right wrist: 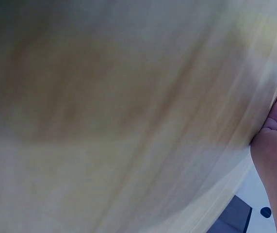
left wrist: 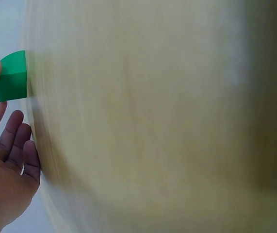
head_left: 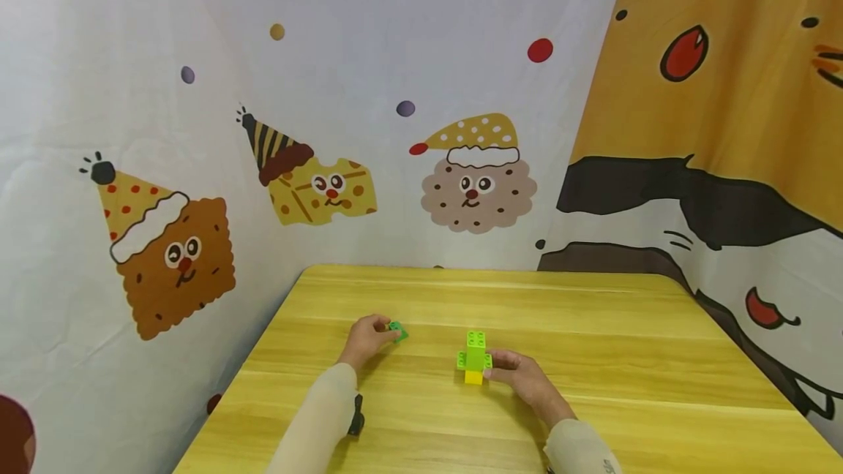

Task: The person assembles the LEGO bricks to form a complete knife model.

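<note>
On the left of the table, my left hand pinches a small dark green toy building brick. The left wrist view shows that green brick with a curved side, between thumb and forefinger, its flat side against the tabletop; the other fingers are loosely bent. Right of it stands an upright figure of light green bricks with a stub on each side, on a yellow brick. My right hand grips its right side with thumb and fingers. In the right wrist view, only part of the right hand shows.
Both hands work over a wood-grain table. Behind its far edge hangs a white cloth printed with cartoon figures, with an orange-and-black printed part at the right. A dark strap shows at my left sleeve.
</note>
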A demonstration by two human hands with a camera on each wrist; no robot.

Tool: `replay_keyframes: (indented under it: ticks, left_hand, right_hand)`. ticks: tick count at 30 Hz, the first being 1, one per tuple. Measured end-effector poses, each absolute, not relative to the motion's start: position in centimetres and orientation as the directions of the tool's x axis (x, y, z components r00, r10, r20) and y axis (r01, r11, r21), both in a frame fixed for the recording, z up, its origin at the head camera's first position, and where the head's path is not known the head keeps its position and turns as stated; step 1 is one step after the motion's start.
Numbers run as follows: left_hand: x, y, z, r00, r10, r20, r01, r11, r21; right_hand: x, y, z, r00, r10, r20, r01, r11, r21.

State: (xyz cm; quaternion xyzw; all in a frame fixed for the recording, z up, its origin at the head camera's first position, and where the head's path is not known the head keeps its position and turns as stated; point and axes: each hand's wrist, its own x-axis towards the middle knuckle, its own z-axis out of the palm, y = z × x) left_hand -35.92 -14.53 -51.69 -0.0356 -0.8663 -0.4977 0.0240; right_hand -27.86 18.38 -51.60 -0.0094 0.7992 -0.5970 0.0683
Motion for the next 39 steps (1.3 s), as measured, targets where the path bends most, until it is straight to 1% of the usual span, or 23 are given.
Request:
replay_keyframes:
  ticks: [5, 13, 19, 28, 39]
  left_hand:
    - [-36.0, -14.6, -51.9, -0.994, 0.053, 0.100, 0.113, 0.529, 0.841]
    - [-36.0, -14.8, -51.9, -0.995, 0.059, 0.077, 0.096, 0.511, 0.854]
    - [-36.2, -14.9, -51.7, -0.994, 0.067, 0.083, 0.106, 0.507, 0.855]
    - [-36.2, -14.3, -50.9, -0.995, 0.057, 0.076, 0.094, 0.459, 0.883]
    - [-35.4, -12.7, -49.0, -0.988, 0.106, 0.110, 0.145, 0.425, 0.894]
  right_hand:
    - [-27.9, 18.3, -51.6, -0.991, -0.089, -0.098, 0.069, 0.286, -0.956]
    - [-28.0, 18.3, -51.7, -0.992, -0.092, -0.088, 0.058, 0.294, -0.954]
    - [-27.7, 18.4, -51.5, -0.989, -0.117, -0.086, 0.052, 0.268, -0.962]
    - [-27.9, 18.3, -51.6, -0.992, -0.084, -0.096, 0.069, 0.276, -0.959]
    - [-27.9, 18.3, -51.5, -0.991, -0.065, -0.120, 0.097, 0.287, -0.953]
